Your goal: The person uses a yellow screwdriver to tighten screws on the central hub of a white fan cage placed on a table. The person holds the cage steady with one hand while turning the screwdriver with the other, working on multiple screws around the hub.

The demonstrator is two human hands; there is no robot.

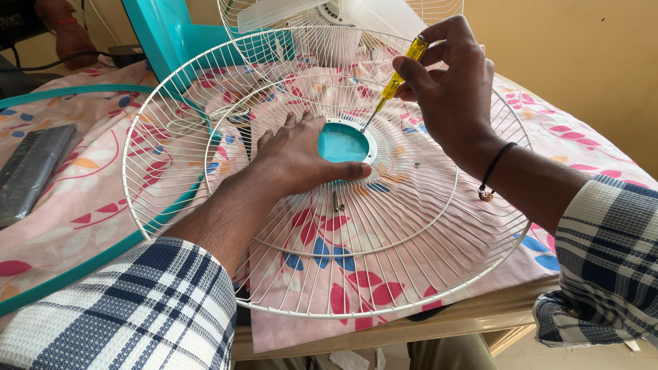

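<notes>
A white wire fan guard (384,253) lies flat on a floral cloth, with a teal round hub (340,144) at its centre. My left hand (295,154) lies flat on the guard, fingers spread, thumb along the hub's lower edge. My right hand (449,85) grips a yellow-handled screwdriver (397,75); its tip touches the hub's white ring at the upper right. A loose screw (336,201) lies under the wires just below my left thumb.
A teal rim ring (82,264) curves across the cloth on the left. A dark flat device (31,171) lies at the far left. A second white guard and fan body (329,27) stand behind, next to a teal part (161,34). The table edge (411,329) runs near me.
</notes>
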